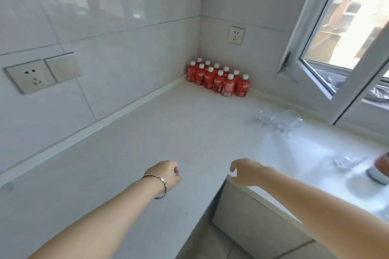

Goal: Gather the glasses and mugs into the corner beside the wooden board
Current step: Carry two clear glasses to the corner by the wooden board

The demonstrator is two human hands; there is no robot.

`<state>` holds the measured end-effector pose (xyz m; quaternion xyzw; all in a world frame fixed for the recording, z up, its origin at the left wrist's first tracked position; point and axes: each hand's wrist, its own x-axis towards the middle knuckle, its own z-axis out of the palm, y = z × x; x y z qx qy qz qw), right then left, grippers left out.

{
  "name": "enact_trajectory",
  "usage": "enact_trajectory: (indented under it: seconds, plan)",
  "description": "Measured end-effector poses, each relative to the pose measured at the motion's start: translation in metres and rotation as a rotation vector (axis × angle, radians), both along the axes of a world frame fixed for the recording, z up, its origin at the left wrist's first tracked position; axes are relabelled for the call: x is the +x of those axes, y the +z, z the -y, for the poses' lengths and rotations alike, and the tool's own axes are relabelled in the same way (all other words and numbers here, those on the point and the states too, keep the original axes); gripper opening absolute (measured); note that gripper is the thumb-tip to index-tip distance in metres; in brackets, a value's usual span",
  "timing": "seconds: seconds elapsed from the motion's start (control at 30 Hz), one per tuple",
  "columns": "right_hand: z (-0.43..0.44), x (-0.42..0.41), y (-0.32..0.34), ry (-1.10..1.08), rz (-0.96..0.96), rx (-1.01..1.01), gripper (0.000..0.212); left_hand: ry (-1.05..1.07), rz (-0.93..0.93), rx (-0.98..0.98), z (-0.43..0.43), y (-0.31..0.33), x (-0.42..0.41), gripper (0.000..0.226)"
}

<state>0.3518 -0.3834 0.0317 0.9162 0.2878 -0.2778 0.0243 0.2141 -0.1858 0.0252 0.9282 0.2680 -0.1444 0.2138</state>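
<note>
Two clear glasses (280, 120) stand close together on the pale countertop (147, 153) under the window, blurred. Another clear glass (347, 163) sits further right, near a red-and-white container (382, 169) at the frame edge. My left hand (165, 174), with a bracelet on the wrist, hovers over the counter with fingers curled and nothing in it. My right hand (248, 171) hangs above the counter's inner corner edge, fingers loosely bent downward, holding nothing. Both hands are well short of the glasses. No wooden board or mug is in view.
Several red bottles with white caps (219, 80) are packed in the far wall corner. An open window sash (328, 65) swings in over the right counter. Wall sockets (31, 78) are on the left wall. Cabinet fronts (252, 227) lie below the counter edge.
</note>
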Motion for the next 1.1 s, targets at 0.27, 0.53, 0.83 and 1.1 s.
enact_trajectory:
  seconds: [0.27, 0.53, 0.83, 1.1]
  plan:
    - [0.14, 0.129, 0.002, -0.235, 0.034, 0.032, 0.038, -0.2, 0.023, 0.037, 0.106, -0.006, 0.179, 0.032]
    - [0.178, 0.238, -0.017, -0.386, 0.056, 0.059, 0.037, -0.383, 0.051, 0.059, 0.144, -0.016, 0.354, 0.053]
    - [0.169, 0.345, -0.033, -0.551, 0.009, 0.161, 0.035, -0.53, 0.037, -0.042, 0.167, -0.044, 0.534, 0.099]
    - [0.145, 0.405, -0.056, -0.5, 0.124, 0.264, 0.071, -0.555, -0.018, -0.091, 0.156, -0.082, 0.571, 0.089]
